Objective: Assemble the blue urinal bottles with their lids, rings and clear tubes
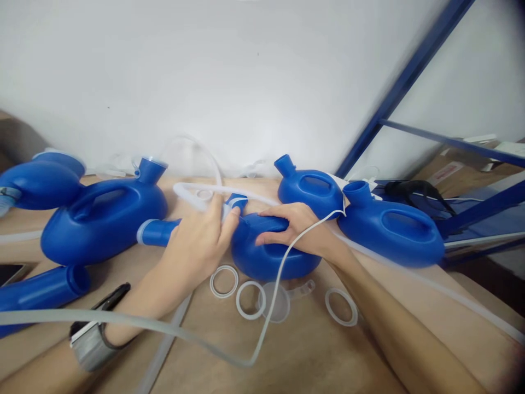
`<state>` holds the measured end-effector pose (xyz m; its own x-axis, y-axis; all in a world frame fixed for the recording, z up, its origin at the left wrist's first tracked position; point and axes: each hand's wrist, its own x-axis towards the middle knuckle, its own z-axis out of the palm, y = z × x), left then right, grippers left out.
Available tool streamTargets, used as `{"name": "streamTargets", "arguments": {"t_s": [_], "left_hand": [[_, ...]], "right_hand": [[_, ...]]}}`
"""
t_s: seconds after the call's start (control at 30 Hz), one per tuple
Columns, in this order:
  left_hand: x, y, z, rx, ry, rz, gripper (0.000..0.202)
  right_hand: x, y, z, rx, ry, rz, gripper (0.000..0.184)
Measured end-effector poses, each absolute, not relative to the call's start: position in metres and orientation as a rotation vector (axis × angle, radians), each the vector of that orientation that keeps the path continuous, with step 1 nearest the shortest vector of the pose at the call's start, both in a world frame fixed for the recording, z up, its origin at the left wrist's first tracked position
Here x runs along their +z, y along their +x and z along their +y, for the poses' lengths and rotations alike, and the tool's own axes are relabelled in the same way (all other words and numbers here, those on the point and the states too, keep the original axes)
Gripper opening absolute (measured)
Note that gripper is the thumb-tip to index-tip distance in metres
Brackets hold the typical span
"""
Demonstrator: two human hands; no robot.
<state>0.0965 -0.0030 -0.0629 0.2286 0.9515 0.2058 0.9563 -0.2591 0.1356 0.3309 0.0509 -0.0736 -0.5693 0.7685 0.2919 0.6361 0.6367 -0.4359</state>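
A blue plastic urinal bottle rests on the table in front of me. My right hand grips it by its handle, thumb and fingers wrapped round. At its neck, my left hand is closed, the thumb pressing on a whitish fitting around the spout. Its other fingers are partly hidden. A whitish flexible tube passes behind that hand. Beside its wrist lies a blue cylindrical piece with a pale rim. White sealing rings and a translucent cap with a strap lie nearer me.
More blue bottles stand left and right. A wide blue tube lies at the left edge. One thin white cord hangs across the view. Behind are a white wall and a blue metal frame.
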Motion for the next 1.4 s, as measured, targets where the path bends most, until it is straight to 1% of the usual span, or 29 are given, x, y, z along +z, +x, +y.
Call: {"name": "streamTargets", "arguments": {"t_s": [0.1, 0.2, 0.3, 0.5, 0.6, 0.7, 0.77, 0.8, 0.9, 1.0, 1.1, 1.17, 1.27, 1.33, 1.4], "left_hand": [[-0.078, 0.089, 0.003, -0.554, -2.448, -1.836, 0.045], [-0.089, 0.079, 0.011, -0.779, -2.491, -1.820, 0.056], [-0.098, 0.067, 0.023, -0.850, -2.627, -1.690, 0.065], [-0.118, 0.050, 0.046, -1.047, -2.762, -1.363, 0.069], [-0.121, 0.052, 0.044, -1.155, -2.816, -1.338, 0.068], [-0.122, 0.058, 0.038, -1.298, -2.785, -1.402, 0.077], [-0.122, 0.061, 0.034, -1.367, -2.756, -1.422, 0.078], [-0.123, 0.062, 0.033, -1.380, -2.748, -1.421, 0.076], [-0.123, 0.063, 0.031, -1.360, -2.744, -1.389, 0.070], [-0.122, 0.063, 0.030, -1.332, -2.755, -1.315, 0.065], [-0.122, 0.064, 0.028, -1.323, -2.742, -1.265, 0.064], [-0.121, 0.064, 0.027, -1.322, -2.752, -1.277, 0.065], [-0.116, 0.064, 0.026, -1.270, -2.805, -1.355, 0.065], [-0.109, 0.063, 0.024, -1.196, -2.832, -1.429, 0.065], [-0.101, 0.063, 0.022, -1.109, -2.851, -1.498, 0.064]], "right_hand": [[-0.073, 0.329, 0.049, 0.357, -1.173, -2.386, 0.052], [-0.067, 0.328, 0.045, 0.379, -1.225, -2.384, 0.051], [-0.060, 0.326, 0.043, 0.470, -1.220, -2.404, 0.051], [-0.058, 0.326, 0.045, 0.450, -1.316, -2.447, 0.050], [-0.061, 0.326, 0.047, 0.410, -1.357, -2.448, 0.055], [-0.063, 0.327, 0.048, 0.425, -1.361, -2.401, 0.062], [-0.064, 0.329, 0.048, 0.469, -1.322, -2.362, 0.070], [-0.063, 0.330, 0.048, 0.497, -1.296, -2.353, 0.071], [-0.063, 0.333, 0.046, 0.572, -1.217, -2.364, 0.062], [-0.064, 0.332, 0.047, 0.611, -1.170, -2.374, 0.065], [-0.063, 0.328, 0.049, 0.546, -1.255, -2.382, 0.063], [-0.060, 0.326, 0.049, 0.546, -1.347, -2.378, 0.057], [-0.055, 0.322, 0.046, 0.605, -1.368, -2.364, 0.042], [-0.054, 0.319, 0.043, 0.575, -1.361, -2.355, 0.039], [-0.054, 0.316, 0.040, 0.497, -1.419, -2.343, 0.040]]}}
